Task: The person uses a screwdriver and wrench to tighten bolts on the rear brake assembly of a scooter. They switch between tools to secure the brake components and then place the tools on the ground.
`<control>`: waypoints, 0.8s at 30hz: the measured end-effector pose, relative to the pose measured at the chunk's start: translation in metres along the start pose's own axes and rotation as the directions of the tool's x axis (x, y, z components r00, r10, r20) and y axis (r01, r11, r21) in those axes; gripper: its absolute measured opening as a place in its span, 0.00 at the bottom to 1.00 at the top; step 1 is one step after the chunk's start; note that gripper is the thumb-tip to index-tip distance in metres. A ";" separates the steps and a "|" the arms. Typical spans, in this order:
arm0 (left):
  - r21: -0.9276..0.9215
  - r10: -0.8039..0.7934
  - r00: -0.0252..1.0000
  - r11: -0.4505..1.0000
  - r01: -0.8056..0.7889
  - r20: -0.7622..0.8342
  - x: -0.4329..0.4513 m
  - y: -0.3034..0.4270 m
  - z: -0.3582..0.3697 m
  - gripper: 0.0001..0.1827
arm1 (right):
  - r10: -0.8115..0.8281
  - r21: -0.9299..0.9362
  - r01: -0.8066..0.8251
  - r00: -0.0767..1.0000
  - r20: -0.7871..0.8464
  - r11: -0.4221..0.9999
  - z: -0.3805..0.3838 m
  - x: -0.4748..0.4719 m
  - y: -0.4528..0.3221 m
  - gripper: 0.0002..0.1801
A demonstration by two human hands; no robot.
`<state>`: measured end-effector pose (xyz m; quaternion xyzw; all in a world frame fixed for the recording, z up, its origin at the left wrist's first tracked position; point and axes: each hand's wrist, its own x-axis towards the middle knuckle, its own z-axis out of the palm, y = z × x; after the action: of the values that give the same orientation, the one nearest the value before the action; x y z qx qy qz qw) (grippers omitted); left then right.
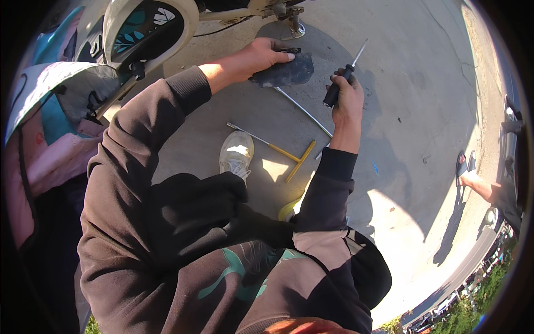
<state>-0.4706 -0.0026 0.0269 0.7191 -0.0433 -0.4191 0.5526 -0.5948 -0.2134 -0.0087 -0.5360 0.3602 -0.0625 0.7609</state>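
My left hand [265,54] grips a flat black plate [288,73], likely plastic or rubber, by its upper edge, with the thumb on a small dark bracket-like part. My right hand [348,89] holds a screwdriver [341,85] by its black handle, its metal shaft tilted up and away to the right. The plate and the screwdriver are apart. Below the hands, a T-handle socket wrench [284,153] with a yellow grip lies on the concrete. A long metal rod [304,111] lies beyond it, partly hidden by the plate and my right arm.
A scooter or motorcycle with a cream body panel [191,16] stands at the upper left. Pink, teal and silvery fabric [71,87] hangs at the left. My shoe [236,152] is near the wrench. At the far right, another person's foot in a dark sandal [461,169] rests on the pavement.
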 end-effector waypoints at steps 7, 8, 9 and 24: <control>-0.004 0.225 0.952 0.973 -0.231 -0.210 0.007 0.006 -0.001 0.20 | -0.052 0.047 0.047 0.994 0.098 0.998 0.004 -0.059 -0.041 0.26; -0.010 0.232 0.945 0.971 -0.241 -0.233 0.008 0.006 0.000 0.20 | -0.107 -0.090 0.121 0.983 0.151 0.989 0.005 -0.067 -0.050 0.27; -0.011 0.244 0.936 0.967 -0.255 -0.255 0.012 0.008 -0.002 0.20 | -0.159 -0.215 0.204 0.965 0.210 0.955 0.005 -0.072 -0.054 0.29; 0.019 0.237 0.894 0.968 -0.249 -0.381 0.042 0.020 -0.010 0.20 | -0.324 -0.519 0.363 0.931 0.168 0.774 0.021 -0.076 -0.035 0.22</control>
<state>-0.4290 -0.0250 0.0205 0.7670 -0.0186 -0.2001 0.6094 -0.6274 -0.1749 0.0614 -0.7873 0.2326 -0.0773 0.5657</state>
